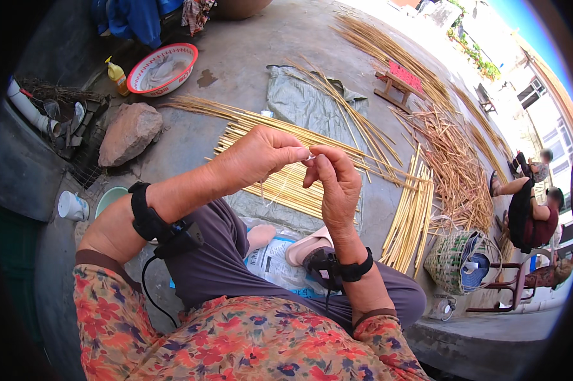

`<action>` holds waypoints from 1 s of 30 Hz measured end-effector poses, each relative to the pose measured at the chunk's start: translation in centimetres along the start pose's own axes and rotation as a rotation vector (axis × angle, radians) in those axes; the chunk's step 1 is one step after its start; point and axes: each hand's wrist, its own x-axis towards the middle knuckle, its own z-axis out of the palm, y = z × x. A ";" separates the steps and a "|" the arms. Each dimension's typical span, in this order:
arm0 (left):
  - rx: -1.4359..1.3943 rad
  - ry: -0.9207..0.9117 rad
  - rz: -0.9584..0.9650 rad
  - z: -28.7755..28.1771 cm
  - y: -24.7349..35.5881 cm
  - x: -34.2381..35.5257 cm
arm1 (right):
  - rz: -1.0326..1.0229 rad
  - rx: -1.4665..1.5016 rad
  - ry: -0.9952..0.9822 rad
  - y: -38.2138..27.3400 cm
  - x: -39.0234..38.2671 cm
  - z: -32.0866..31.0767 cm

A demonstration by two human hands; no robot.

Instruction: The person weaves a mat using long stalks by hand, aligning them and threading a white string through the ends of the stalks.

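My left hand and my right hand meet in front of my chest, above a row of straw-coloured stalks laid side by side on the ground. Between the pinched fingertips of both hands is a thin white string. A loose length of it hangs below the left hand, over the stalks. Whether the string is knotted at the fingertips is too small to tell. Several longer stalks lie across the far side of the row.
A grey-green sheet lies beyond the stalks. To the right are a stalk bundle, a broken-stalk heap, a woven basket and a small stool. At left are a rock and a red-rimmed basin. People sit far right.
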 end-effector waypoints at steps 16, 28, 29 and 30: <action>-0.160 -0.026 -0.146 -0.7 -0.8 -0.4 | -0.117 -0.198 0.021 0.4 0.6 0.6; 0.089 0.005 0.013 -0.7 0.1 -0.2 | 0.086 0.075 0.012 -0.1 0.4 0.5; 0.087 0.002 0.012 -0.7 0.1 -0.2 | 0.086 0.076 0.012 0.0 0.5 0.5; 0.088 0.002 0.011 -0.7 0.1 -0.2 | 0.075 0.042 -0.038 0.0 0.5 0.5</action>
